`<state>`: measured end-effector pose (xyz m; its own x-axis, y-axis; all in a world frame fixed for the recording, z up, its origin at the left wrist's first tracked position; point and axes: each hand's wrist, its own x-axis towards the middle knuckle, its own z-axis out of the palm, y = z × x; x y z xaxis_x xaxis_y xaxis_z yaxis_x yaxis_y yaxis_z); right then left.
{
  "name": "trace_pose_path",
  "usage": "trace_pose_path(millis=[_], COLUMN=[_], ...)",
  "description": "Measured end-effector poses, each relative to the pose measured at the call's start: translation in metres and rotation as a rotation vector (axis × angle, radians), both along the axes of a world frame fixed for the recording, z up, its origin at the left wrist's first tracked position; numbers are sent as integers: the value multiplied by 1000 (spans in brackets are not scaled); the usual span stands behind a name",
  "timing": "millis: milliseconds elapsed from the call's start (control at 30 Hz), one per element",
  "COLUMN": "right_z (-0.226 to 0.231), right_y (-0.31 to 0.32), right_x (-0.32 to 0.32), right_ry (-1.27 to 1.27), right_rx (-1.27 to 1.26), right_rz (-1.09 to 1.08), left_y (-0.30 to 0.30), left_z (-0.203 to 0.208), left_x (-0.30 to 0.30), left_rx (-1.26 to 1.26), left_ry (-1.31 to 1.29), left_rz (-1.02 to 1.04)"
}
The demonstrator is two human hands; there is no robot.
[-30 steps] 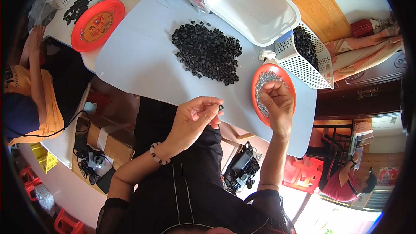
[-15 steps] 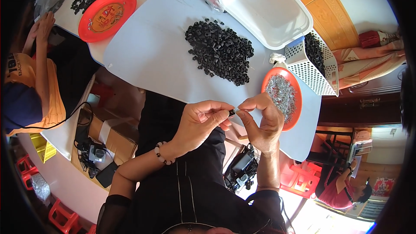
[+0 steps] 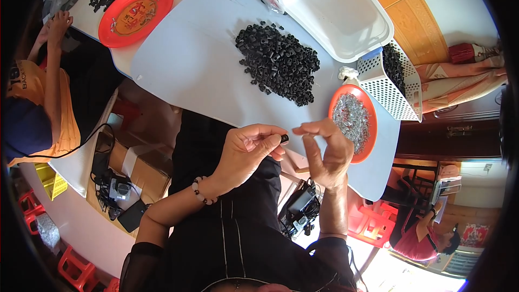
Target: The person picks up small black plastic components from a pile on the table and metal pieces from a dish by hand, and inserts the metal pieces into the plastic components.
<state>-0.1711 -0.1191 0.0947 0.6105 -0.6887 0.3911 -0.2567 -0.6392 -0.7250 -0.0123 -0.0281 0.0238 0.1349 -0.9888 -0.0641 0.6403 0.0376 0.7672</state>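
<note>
The left hand hides much of 1 black part, its detail too small to tell; thumb and forefinger pinch it, its exposed end facing the right hand, whose thumb and forefinger stand parted.

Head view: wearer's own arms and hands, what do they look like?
The left hand and right hand are ungloved. A bracelet of round pale and dark beads circles the left wrist; none shows on the right. The left sleeve and right sleeve are short, black and partly sheer, with darker hems, leaving both forearms bare.
</note>
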Motion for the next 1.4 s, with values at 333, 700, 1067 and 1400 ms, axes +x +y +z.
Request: trace_pose_path(millis=[333,700,1067,1400], right_z=[-16,-28,-15,-26], right_y=[-60,-95,-94,-88], right_x=[-15,-14,-3,-4], right_ry=[299,492,597,620], right_rx=[-61,-234,-176,-237], right_rz=[-289,-252,-136,-149], left_y=[4,3,7,15], left_z=[-3,-12,-12,-12], left_x=[3,3,14,27], left_rx=[-46,-48,4,178], left_ry=[-70,-134,-119,657], left_rz=[4,96,105,-170])
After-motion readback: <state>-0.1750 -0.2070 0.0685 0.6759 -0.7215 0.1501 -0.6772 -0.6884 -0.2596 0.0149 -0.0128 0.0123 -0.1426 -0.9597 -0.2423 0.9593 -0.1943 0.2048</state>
